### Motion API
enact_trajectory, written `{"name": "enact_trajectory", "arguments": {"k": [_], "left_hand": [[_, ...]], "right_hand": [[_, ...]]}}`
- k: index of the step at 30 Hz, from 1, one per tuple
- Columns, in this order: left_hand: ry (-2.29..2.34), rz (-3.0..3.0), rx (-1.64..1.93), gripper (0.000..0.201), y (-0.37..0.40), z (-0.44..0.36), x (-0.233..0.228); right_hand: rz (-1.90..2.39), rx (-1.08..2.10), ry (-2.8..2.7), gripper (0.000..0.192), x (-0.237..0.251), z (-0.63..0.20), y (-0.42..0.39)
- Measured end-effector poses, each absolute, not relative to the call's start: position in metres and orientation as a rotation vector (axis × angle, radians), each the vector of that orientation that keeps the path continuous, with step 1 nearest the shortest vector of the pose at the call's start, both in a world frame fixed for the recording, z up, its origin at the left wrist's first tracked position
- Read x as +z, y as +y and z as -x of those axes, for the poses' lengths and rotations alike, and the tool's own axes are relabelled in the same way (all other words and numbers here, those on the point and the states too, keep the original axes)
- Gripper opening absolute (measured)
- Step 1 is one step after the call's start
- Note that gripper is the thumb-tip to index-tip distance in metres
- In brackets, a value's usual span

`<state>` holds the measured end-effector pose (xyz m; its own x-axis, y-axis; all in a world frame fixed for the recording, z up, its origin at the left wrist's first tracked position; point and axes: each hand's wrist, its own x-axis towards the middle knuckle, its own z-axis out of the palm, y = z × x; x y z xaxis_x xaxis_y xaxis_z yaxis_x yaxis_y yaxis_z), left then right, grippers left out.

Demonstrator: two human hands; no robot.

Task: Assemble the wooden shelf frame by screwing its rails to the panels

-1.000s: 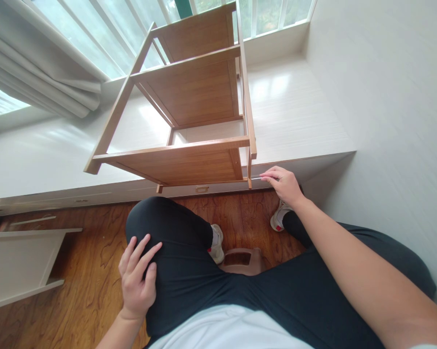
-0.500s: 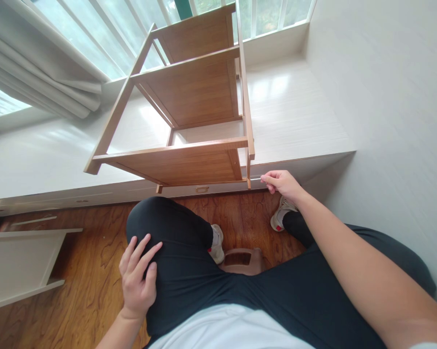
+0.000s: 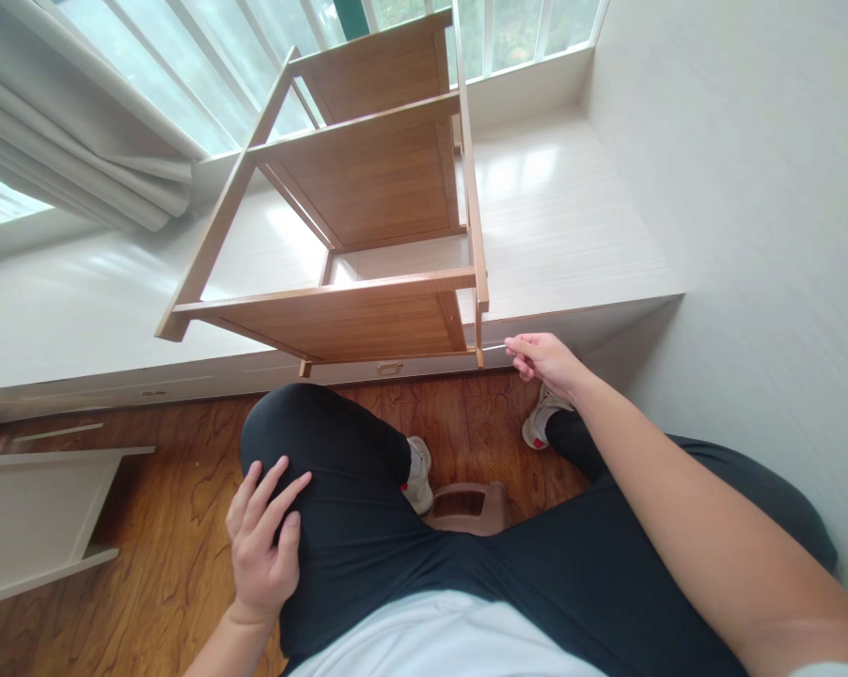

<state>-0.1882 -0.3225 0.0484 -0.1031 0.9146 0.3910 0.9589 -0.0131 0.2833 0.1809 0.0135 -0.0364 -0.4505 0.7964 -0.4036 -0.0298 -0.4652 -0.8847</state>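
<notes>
Right hand [image 3: 547,361] pinching thin rod [image 3: 494,348] (beside shelf [image 3: 368,235]), left hand [image 3: 261,545] flat on thigh [image 3: 339,489]

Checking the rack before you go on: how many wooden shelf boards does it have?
3. On the wooden rack, the nearest shelf board overhangs the ledge edge by the right hand, the middle board sits behind it, and the farthest board is by the window. None seem hidden.

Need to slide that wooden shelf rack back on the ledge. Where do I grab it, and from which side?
Probably the near right corner post of the wooden shelf rack, from the right. The right hand is already just beside that post's foot, and the open frame leaves the slim upright bare to wrap. The left hand rests flat on the thigh.
</notes>
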Motion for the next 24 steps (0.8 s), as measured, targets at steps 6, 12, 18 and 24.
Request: {"name": "enact_trajectory", "arguments": {"k": [6, 12, 18, 24], "left_hand": [[-2.144, 2.033, -0.746, 0.047, -0.323, 0.188, 0.048], [-2.143, 2.037, -0.758, 0.047, -0.323, 0.188, 0.049], [-2.157, 2.039, -0.768, 0.051, -0.324, 0.189, 0.049], [-2.150, 2.052, -0.764, 0.053, -0.320, 0.185, 0.052]], "right_hand": [[1.156, 2.002, -1.129, 0.054, -0.034, -0.179, 0.012], [1.153, 1.877, -1.335, 0.052, -0.027, -0.187, 0.018], [1.235, 1.623, -1.683, 0.030, -0.021, -0.198, 0.016], [1.227, 1.179, -2.071, 0.013, -0.024, -0.199, 0.017]]}}
